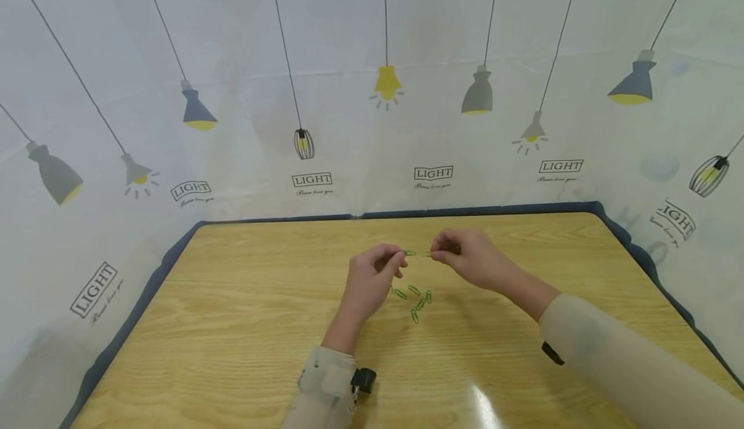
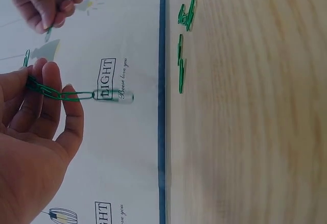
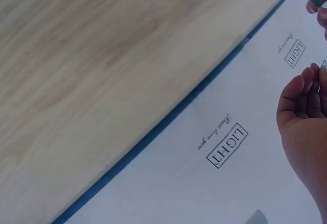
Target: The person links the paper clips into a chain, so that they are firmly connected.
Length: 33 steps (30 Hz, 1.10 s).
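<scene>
My left hand [image 1: 372, 277] pinches a short chain of linked green paper clips [image 2: 51, 92] between thumb and fingers. One clip [image 1: 409, 253] of it sticks out toward the right, and the rest hangs down past the fingers in the left wrist view. Just across a small gap, my right hand [image 1: 469, 258] pinches a single green paper clip [image 1: 427, 254] by its end. The two clip ends point at each other and look apart. Below the hands, several loose green paper clips [image 1: 414, 316] lie scattered on the wooden table [image 1: 250, 313].
A white backdrop [image 1: 360, 22] printed with hanging lamps and the word LIGHT surrounds the table on the far side and both flanks. Dark blue edging [image 1: 279, 219] runs along the table's rim. Each wrist bears a small black device [image 1: 364, 380] near its sleeve.
</scene>
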Motion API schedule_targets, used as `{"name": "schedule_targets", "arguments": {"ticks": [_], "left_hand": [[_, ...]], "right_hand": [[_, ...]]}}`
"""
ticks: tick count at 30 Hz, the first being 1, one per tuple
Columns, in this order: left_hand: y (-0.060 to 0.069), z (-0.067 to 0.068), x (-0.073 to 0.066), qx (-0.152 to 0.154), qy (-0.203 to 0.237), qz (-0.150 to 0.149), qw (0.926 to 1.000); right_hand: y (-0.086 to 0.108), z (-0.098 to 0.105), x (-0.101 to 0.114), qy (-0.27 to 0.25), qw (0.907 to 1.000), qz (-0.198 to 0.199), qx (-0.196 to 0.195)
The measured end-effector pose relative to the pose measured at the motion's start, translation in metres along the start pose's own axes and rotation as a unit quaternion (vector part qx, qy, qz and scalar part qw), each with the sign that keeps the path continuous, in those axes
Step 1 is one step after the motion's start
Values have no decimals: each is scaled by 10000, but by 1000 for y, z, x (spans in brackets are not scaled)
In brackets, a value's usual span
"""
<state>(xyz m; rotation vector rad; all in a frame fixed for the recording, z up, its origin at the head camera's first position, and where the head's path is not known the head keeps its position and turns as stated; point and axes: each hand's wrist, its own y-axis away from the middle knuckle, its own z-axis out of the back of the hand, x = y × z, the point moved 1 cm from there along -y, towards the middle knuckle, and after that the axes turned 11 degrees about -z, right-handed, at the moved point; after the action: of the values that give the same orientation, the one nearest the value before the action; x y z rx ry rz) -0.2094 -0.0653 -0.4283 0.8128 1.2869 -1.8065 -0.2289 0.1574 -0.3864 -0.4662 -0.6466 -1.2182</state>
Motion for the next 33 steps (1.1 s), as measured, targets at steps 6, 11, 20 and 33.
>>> {"name": "schedule_targets", "arguments": {"ticks": [6, 11, 20, 33], "left_hand": [[-1, -1, 0, 27, -8, -63, 10000], [-1, -1, -1, 40, -2, -113, 9999], [-1, -1, -2, 46, -34, -127, 9999], [-1, -1, -1, 70, -36, -151, 9999]], "right_hand": [[-5, 3, 14, -133, 9996, 132, -193], [-7, 3, 23, -120, 9988, 326, -335], [-7, -2, 29, -142, 9986, 361, -361], [-8, -7, 33, -173, 9985, 410, -313]]}}
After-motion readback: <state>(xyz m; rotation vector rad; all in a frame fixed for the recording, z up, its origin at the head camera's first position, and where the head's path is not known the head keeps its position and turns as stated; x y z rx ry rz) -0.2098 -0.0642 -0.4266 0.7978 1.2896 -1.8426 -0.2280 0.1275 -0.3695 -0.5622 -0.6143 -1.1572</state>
